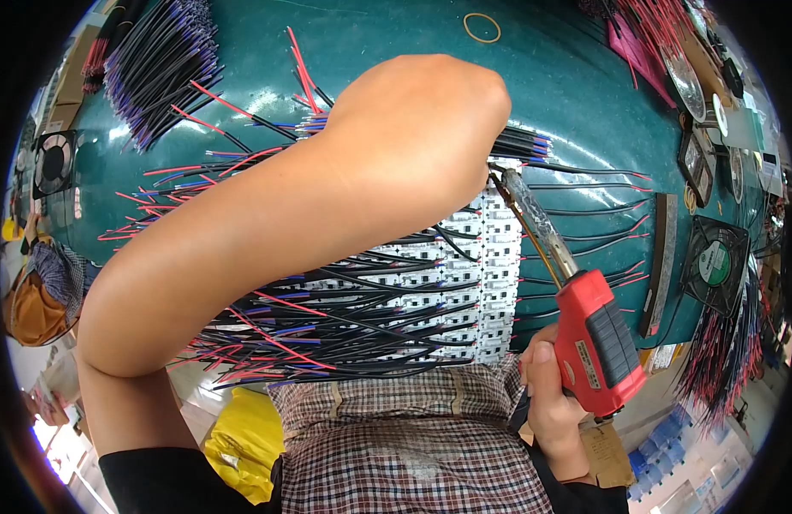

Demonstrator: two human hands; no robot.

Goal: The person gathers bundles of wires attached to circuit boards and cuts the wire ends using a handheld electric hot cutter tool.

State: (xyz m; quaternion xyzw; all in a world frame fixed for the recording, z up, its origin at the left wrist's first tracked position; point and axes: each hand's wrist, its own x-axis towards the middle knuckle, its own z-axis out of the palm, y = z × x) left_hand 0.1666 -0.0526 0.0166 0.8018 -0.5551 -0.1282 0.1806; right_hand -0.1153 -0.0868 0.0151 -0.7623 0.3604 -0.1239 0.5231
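My right hand is wrapped round the handle of a red and black soldering gun. Its metal barrel and thin solder guide slant up to the top of a white circuit board panel. My left hand is bent over the panel's upper end, close to the gun's tip. The fingers are curled under and hidden, so what they pinch does not show. Black wires with red and blue ends lie across the panel, and more black wires stick out from its right edge.
A bundle of wires lies at the upper left of the green table. A rubber band is at the top. To the right are a dark metal bar and a black fan. Another fan stands at far left.
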